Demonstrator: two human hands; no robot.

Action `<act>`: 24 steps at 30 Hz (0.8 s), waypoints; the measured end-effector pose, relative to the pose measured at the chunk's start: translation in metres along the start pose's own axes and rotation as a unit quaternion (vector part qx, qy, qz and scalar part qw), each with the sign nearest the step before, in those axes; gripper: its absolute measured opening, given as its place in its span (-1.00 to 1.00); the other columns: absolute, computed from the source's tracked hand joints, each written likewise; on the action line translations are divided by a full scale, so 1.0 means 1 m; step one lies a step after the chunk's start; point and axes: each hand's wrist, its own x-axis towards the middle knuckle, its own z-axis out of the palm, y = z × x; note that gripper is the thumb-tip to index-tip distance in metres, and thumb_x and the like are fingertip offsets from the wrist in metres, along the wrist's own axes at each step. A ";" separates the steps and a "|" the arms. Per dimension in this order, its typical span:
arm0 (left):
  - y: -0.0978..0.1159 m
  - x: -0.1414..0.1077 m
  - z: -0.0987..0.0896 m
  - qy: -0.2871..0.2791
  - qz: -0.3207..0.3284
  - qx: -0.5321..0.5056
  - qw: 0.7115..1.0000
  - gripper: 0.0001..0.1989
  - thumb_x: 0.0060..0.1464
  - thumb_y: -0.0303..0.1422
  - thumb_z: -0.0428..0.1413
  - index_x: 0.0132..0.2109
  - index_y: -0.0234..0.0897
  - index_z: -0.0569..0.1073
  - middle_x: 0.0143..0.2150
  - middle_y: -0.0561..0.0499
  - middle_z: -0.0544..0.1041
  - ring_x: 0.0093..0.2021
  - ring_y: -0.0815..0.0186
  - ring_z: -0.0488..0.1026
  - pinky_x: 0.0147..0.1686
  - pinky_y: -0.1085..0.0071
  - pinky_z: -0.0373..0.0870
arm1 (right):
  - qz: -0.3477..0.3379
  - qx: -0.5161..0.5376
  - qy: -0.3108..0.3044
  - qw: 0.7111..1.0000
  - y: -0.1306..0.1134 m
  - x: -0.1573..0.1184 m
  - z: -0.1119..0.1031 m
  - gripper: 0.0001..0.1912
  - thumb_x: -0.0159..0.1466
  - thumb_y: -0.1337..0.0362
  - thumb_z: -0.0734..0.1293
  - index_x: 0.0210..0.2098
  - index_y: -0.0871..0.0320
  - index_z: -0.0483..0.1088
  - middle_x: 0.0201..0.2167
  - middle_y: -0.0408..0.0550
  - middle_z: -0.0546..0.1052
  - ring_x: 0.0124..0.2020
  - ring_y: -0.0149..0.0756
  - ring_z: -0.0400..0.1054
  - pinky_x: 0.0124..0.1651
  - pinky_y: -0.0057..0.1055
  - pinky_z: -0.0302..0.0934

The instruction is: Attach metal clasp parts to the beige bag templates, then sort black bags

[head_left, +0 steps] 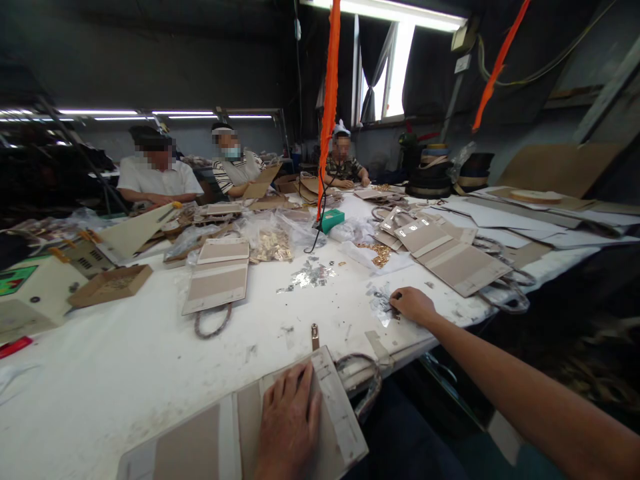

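Two bare hands are seen at a white surface (pixel 100 393). A flat beige bag panel (pixel 250 400) is placed at the near edge, its handle (pixel 376 383) turned to the right. The panel is pressed by the left hand (pixel 289 417); its grip is unclenched, with the fingers laid flat. Just beyond the panel's far edge, a small metal clasp (pixel 315 337) is noted.

The right hand (pixel 413 303) is stretched out to a small heap of shiny bits (pixel 383 310), which is touched by bent fingertips. Whether anything is held in that grip cannot be told.

Further left, silver pieces (pixel 313 273) are scattered; gold pieces (pixel 377 255) are gathered on a white sheet behind the right hand. More panels with handles (pixel 450 257) are stacked at the right, and another panel (pixel 220 277) is laid at the left. A green box (pixel 333 220) is set farther back. Three co-workers (pixel 237 167) are seated across the surface.
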 end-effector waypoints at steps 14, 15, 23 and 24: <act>-0.008 -0.016 0.002 -0.141 -0.104 -0.126 0.976 -0.41 0.33 -0.01 0.02 0.43 0.04 0.29 0.38 0.02 0.33 0.34 0.04 0.22 0.35 0.05 0.13 | -0.097 0.053 -0.086 0.990 0.010 0.025 0.020 -0.84 0.14 0.27 0.36 -0.39 0.16 0.61 -0.29 0.09 0.62 -0.21 -0.09 0.47 -0.10 -0.26 0.21; -0.009 -0.016 0.003 -0.154 -0.106 -0.134 0.973 -0.39 0.32 0.01 0.02 0.44 0.04 0.28 0.38 0.01 0.32 0.34 0.02 0.21 0.35 0.03 0.12 | -0.102 0.063 -0.078 0.990 0.014 0.029 0.024 -0.82 0.12 0.22 0.39 -0.35 0.14 0.62 -0.24 0.10 0.62 -0.17 -0.06 0.47 -0.08 -0.24 0.21; -0.007 -0.013 -0.005 -0.174 -0.114 -0.169 0.963 -0.37 0.30 -0.04 0.05 0.45 -0.03 0.28 0.39 -0.04 0.31 0.35 -0.03 0.18 0.35 -0.02 0.05 | -0.109 0.046 -0.095 0.988 0.028 0.038 0.041 -0.73 0.13 0.11 0.35 -0.28 0.06 0.62 -0.21 0.02 0.61 -0.15 -0.07 0.48 -0.07 -0.25 0.21; -0.006 -0.013 -0.007 -0.171 -0.116 -0.169 0.964 -0.38 0.30 -0.06 0.06 0.44 -0.04 0.29 0.39 -0.04 0.31 0.35 -0.02 0.18 0.35 -0.01 0.05 | -0.111 0.040 -0.098 0.988 0.027 0.038 0.040 -0.73 0.13 0.12 0.35 -0.28 0.08 0.62 -0.21 0.02 0.62 -0.15 -0.08 0.48 -0.07 -0.26 0.21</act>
